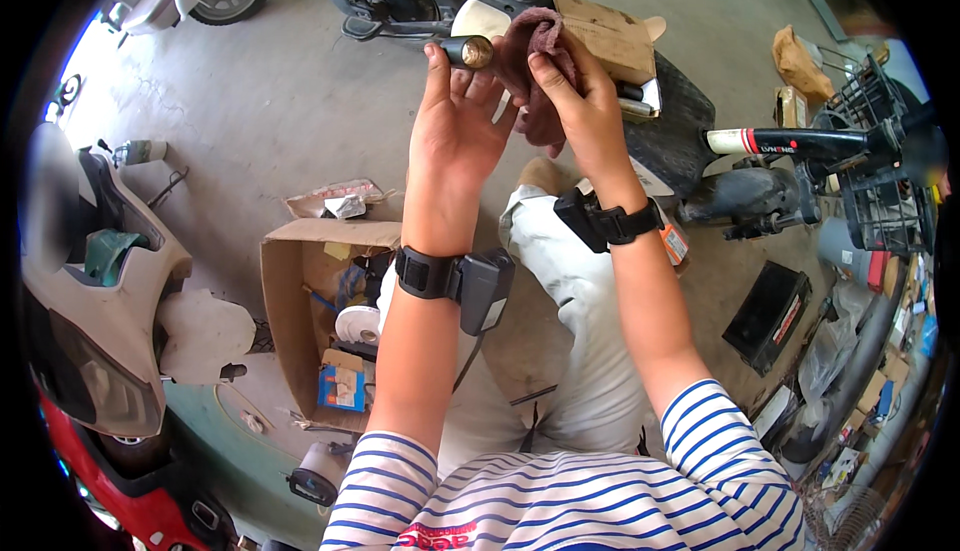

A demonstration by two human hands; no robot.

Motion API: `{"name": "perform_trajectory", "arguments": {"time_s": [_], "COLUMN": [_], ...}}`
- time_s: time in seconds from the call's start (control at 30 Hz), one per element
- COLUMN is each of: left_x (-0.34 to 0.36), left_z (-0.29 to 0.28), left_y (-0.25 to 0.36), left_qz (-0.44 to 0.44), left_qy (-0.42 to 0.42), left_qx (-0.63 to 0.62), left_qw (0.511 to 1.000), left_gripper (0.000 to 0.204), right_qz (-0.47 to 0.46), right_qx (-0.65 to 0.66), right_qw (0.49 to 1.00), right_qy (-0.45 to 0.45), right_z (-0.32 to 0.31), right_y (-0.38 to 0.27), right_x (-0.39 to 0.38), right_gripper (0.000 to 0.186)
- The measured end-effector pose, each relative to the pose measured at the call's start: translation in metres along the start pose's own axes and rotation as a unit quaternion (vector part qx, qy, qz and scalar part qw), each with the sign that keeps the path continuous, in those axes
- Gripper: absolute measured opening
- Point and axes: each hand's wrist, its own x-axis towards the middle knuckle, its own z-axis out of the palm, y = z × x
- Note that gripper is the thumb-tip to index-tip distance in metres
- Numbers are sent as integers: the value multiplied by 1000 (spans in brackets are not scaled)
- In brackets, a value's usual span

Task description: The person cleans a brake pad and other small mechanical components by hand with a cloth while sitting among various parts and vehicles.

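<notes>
My left hand (455, 136) is turned palm up, with its thumb and fingertips closed on a short dark cylinder (466, 52). The cylinder's round end is brassy and mottled; I cannot make out what part it is. Just right of it, my right hand (585, 101) grips a bunched maroon cloth (540, 51). The cloth hangs down between the two hands, close to the cylinder's end. Beyond my right hand an opened cardboard box (605, 36) rests on a dark scooter body (675, 116), with dark cylindrical pieces (630, 91) at its near end.
An open carton (285, 301) with a white spool (358, 325) and other parts stands at my left. Pale scooter panels (110, 281) lie farther left. To my right are a black battery-like box (767, 317), a wire basket (880, 191) and assorted clutter along the wall.
</notes>
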Motion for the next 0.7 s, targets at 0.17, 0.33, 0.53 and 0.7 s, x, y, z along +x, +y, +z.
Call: {"name": "perform_trajectory", "arguments": {"time_s": [0.17,0.33,0.53,0.7], "left_x": [4,7,2,2], "left_z": [-11,-11,-6,-4], "left_y": [3,2,-2,-6], "left_qz": [-16,-36,-2,32], "left_qy": [-41,-75,-41,-36], "left_qx": [3,-2,48,108], "left_qw": [999,997,998,993], "left_gripper": [56,53,43,39], "right_qz": [-62,70,36,-27], "right_qx": [-71,-11,11,-14], "right_qw": [995,996,999,999], "right_qy": [-29,-52,6,-16], "right_z": [3,4,3,5], "right_y": [-1,-10,-1,7], "right_x": [-3,-6,-3,-4], "right_gripper": [26,24,21,20]}}
